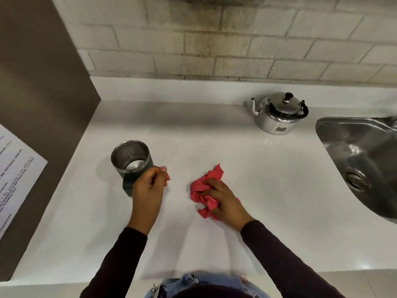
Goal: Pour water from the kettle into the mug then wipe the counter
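Note:
A dark mug [130, 157] with a steel lining stands on the white counter [214, 134] at the left, and water shows at its bottom. My left hand [148, 186] is closed around the mug's handle side. A crumpled red cloth [203, 190] lies on the counter's middle, pressed down under my right hand [223, 198]. The steel kettle [278, 112], with a black knob and black handle, stands upright at the back right, apart from both hands.
A steel sink [361, 160] with a drain is set into the counter at the right. A brown side wall [47, 93] with a printed sheet [15, 173] bounds the left. A tiled wall runs along the back.

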`<control>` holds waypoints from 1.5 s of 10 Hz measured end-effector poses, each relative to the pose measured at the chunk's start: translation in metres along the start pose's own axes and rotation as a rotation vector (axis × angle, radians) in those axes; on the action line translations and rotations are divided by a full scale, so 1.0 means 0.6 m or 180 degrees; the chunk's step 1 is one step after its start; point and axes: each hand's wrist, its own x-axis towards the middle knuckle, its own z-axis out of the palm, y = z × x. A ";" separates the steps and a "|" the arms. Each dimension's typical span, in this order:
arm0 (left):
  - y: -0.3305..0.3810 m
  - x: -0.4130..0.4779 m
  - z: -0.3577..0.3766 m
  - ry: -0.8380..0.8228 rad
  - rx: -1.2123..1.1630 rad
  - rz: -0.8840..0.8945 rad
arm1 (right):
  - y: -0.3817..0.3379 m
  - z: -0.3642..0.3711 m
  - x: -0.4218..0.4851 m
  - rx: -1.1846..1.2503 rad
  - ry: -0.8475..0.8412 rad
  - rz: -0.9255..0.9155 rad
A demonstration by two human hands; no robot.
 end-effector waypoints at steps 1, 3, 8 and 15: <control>0.008 -0.002 0.056 -0.0292 0.0041 0.0019 | 0.025 -0.037 -0.033 0.0046 0.0123 0.0284; 0.030 -0.014 0.192 -0.0714 0.0020 -0.0127 | 0.121 -0.143 -0.089 0.0428 0.0756 0.0701; 0.010 -0.043 0.439 -0.0497 0.0107 -0.0368 | 0.465 -0.400 0.051 0.0076 0.1437 0.1654; 0.048 -0.020 0.432 -0.0614 0.0239 -0.0277 | 0.459 -0.450 0.112 -0.0921 0.1183 0.1921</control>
